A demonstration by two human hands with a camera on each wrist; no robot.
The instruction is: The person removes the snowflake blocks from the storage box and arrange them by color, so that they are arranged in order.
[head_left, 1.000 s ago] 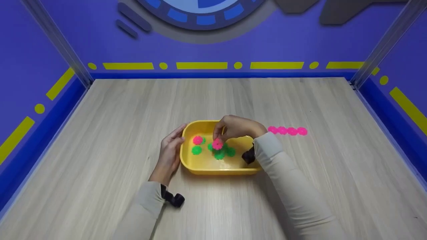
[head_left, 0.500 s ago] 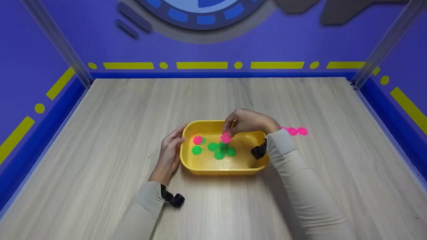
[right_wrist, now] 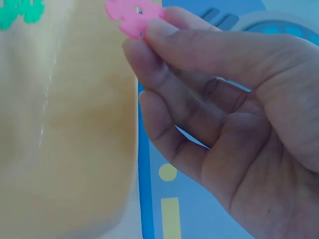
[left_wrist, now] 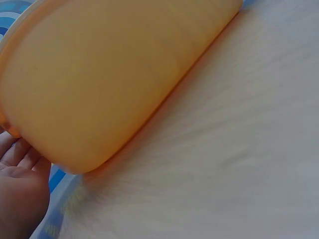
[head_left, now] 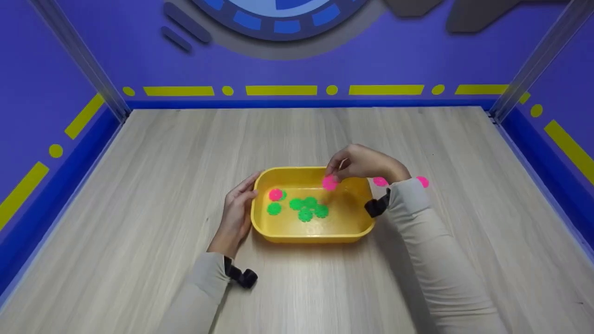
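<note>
My right hand [head_left: 366, 163] pinches a pink notched plastic disc [head_left: 330, 182] between thumb and fingertips, over the far right part of a yellow plastic basin [head_left: 315, 238]. The right wrist view shows the same disc [right_wrist: 132, 17] with slots round its edge and a small hole in the middle. My left hand [head_left: 235, 213] grips the basin's left end, thumb at the rim and fingers along the outer wall. Inside the basin, several green notched discs [head_left: 305, 215] lie near the middle. Another pink disc [head_left: 275, 195] overlaps a green one at the left.
To the right of the basin, a row of pink discs [head_left: 380, 181] lies on the wooden table [head_left: 162, 185], partly hidden by my right wrist. Blue panels [head_left: 278, 69] with yellow marks stand behind and at both sides.
My right hand has moved right and away from me, carrying the pink disc from the basin's middle toward its far right rim. The left hand and basin have stayed in place.
</note>
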